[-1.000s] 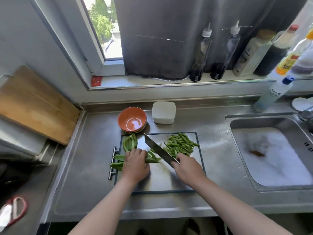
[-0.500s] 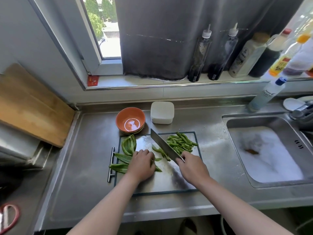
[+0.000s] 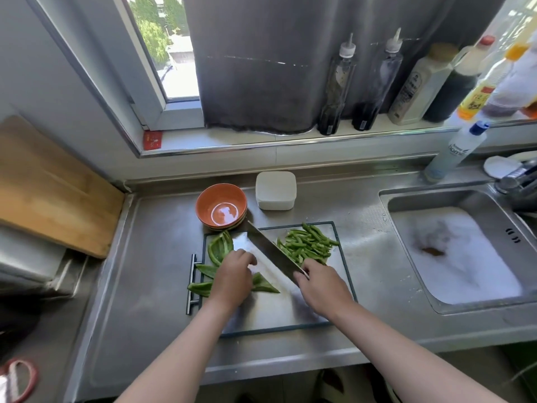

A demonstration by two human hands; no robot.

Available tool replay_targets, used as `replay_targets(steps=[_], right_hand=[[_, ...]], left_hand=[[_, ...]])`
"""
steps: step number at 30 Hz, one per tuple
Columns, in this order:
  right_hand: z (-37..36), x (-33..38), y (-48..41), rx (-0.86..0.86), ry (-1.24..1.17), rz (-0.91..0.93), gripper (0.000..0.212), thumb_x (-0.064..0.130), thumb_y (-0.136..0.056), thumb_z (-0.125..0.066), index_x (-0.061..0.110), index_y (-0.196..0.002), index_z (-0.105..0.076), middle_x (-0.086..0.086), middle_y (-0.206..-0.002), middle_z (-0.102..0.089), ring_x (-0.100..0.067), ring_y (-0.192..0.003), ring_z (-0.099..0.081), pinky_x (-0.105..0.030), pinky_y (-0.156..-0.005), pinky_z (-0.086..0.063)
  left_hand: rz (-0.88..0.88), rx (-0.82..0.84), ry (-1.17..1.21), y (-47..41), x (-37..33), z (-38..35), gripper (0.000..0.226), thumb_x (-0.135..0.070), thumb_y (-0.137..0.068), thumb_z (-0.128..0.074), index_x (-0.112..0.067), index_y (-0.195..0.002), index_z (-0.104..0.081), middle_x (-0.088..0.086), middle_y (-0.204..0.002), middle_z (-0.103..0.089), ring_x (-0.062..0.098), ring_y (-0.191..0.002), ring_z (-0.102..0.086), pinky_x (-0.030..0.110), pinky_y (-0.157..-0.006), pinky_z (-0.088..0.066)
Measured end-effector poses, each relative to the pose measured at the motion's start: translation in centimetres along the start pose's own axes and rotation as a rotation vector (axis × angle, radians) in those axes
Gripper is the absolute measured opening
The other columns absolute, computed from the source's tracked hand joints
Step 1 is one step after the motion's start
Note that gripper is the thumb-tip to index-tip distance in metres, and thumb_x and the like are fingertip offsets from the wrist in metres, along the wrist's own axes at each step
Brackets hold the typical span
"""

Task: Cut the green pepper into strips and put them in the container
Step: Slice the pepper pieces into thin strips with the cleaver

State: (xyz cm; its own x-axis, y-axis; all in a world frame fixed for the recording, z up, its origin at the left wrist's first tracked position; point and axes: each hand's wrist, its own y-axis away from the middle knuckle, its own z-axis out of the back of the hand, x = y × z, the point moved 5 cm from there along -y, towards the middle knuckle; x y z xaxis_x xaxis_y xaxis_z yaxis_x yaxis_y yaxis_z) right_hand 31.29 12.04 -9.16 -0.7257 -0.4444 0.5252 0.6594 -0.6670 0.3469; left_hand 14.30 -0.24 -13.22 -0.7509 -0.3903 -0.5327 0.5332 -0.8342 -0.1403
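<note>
- As the pile of strips (image 3: 306,245) on the far right of the cutting board (image 3: 290,315) shows, part of the green pepper is already cut. None of it has reached a container.
- Uncut pepper: one pepper piece (image 3: 266,285) lies flat on the board, partly under the left hand (image 3: 234,273). Curved halves (image 3: 220,248) lie at the board's far left corner, and two flat pieces (image 3: 200,287) overhang its left edge.
- Left hand: the fingers are curled, pinning the pepper piece to the board.
- Right hand (image 3: 322,283): it is closed round the knife (image 3: 273,253). The blade runs diagonally between the left hand and the strips, with its tip towards the bowl.
- Judged progress: roughly half the slicing is done. The held piece and the other uncut pieces are left to slice, and then all the strips must be moved.
- Candidate containers: an empty orange bowl (image 3: 209,199) stands just beyond the board, with a white box (image 3: 276,190), lid on, just beside it. Which one the task means cannot be told.
- Hidden or unclear: the knife handle is enclosed in the right hand. The left hand covers much of the held piece. Whether the blade's edge touches the board or the pepper cannot be told. Foam in the sink (image 3: 436,199) conceals whatever lies beneath it.
</note>
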Motion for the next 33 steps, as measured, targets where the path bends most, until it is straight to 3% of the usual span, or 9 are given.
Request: replay_targets(steps=[4,9,14,19,22,27,29,33], right_hand=[[-1.9,0.6,0.4,0.049,0.041,0.014,0.022,0.041,-0.101,-0.048,0.023,-0.087,-0.049,0.004,-0.08,-0.059,-0.023,-0.075,-0.054,-0.034,-0.06,-0.037],[-1.8,-0.3,0.8,0.01,0.086,-0.022,0.018,0.038,-0.102,-0.045,0.023,-0.094,-0.053,-0.001,-0.092,-0.066,-0.027,-0.083,-0.058,-0.035,-0.065,-0.041],[-1.1,-0.7,1.0,-0.027,0.126,-0.022,0.021,0.036,-0.102,-0.045,0.023,-0.107,-0.06,-0.002,-0.099,-0.07,-0.027,-0.093,-0.063,-0.033,-0.066,-0.04],[-1.9,-0.8,1.2,-0.001,0.18,0.006,0.026,0.036,-0.099,-0.044,0.028,-0.105,-0.067,0.002,-0.097,-0.072,-0.026,-0.092,-0.064,-0.033,-0.067,-0.044],[-2.4,-1.0,1.0,0.01,0.203,0.007,0.027,0.034,-0.1,-0.042,0.026,-0.097,-0.067,0.0,-0.094,-0.071,-0.027,-0.089,-0.063,-0.034,-0.064,-0.041],[-2.5,-1.1,0.8,0.037,0.15,-0.014,0.03,0.035,-0.101,-0.042,0.023,-0.083,-0.062,0.002,-0.086,-0.068,-0.026,-0.08,-0.06,-0.034,-0.061,-0.041],[-2.5,-1.3,0.8,0.042,0.154,-0.005,0.031,0.035,-0.101,-0.041,0.023,-0.084,-0.063,0.003,-0.084,-0.068,-0.025,-0.079,-0.06,-0.034,-0.061,-0.043],[-2.5,-1.4,0.5,0.044,0.167,0.007,0.029,0.035,-0.101,-0.04,0.026,-0.079,-0.058,0.002,-0.086,-0.068,-0.026,-0.081,-0.061,-0.033,-0.06,-0.038]], left_hand=[[-0.269,0.058,-0.083,3.1,-0.3,-0.5,0.012,-0.009,-0.079,-0.06,-0.011,-0.088,-0.068,0.003,-0.097,-0.06,0.022,-0.088,-0.056,0.032,-0.072,-0.051],[-0.421,0.041,-0.248,4.0,-0.6,-2.4,0.021,-0.019,-0.09,-0.051,-0.011,-0.087,-0.071,0.003,-0.098,-0.061,0.022,-0.091,-0.054,0.035,-0.073,-0.051],[-0.413,0.015,-0.245,2.9,-1.8,-3.0,0.029,-0.015,-0.084,-0.047,-0.01,-0.086,-0.075,0.002,-0.09,-0.066,0.02,-0.091,-0.056,0.034,-0.069,-0.055],[-0.329,-0.03,-0.182,2.3,-1.3,-2.9,0.016,-0.014,-0.086,-0.061,-0.01,-0.092,-0.075,0.007,-0.108,-0.066,0.027,-0.1,-0.058,0.039,-0.078,-0.052],[-0.115,-0.078,-0.021,3.0,0.7,-2.4,0.016,-0.002,-0.084,-0.072,-0.005,-0.1,-0.074,0.01,-0.105,-0.063,0.025,-0.094,-0.06,0.034,-0.073,-0.054],[-0.084,-0.052,0.075,3.0,0.7,-2.7,0.013,-0.01,-0.086,-0.072,-0.007,-0.098,-0.077,0.006,-0.102,-0.066,0.019,-0.089,-0.065,0.029,-0.074,-0.056],[-0.173,-0.043,0.019,2.8,-0.1,-2.7,0.018,-0.019,-0.091,-0.063,-0.008,-0.094,-0.076,0.008,-0.105,-0.065,0.023,-0.093,-0.062,0.031,-0.074,-0.055],[-0.489,-0.018,-0.18,3.4,-1.4,-3.4,0.014,-0.013,-0.093,-0.059,-0.008,-0.09,-0.072,0.009,-0.105,-0.063,0.028,-0.094,-0.059,0.037,-0.076,-0.052]])
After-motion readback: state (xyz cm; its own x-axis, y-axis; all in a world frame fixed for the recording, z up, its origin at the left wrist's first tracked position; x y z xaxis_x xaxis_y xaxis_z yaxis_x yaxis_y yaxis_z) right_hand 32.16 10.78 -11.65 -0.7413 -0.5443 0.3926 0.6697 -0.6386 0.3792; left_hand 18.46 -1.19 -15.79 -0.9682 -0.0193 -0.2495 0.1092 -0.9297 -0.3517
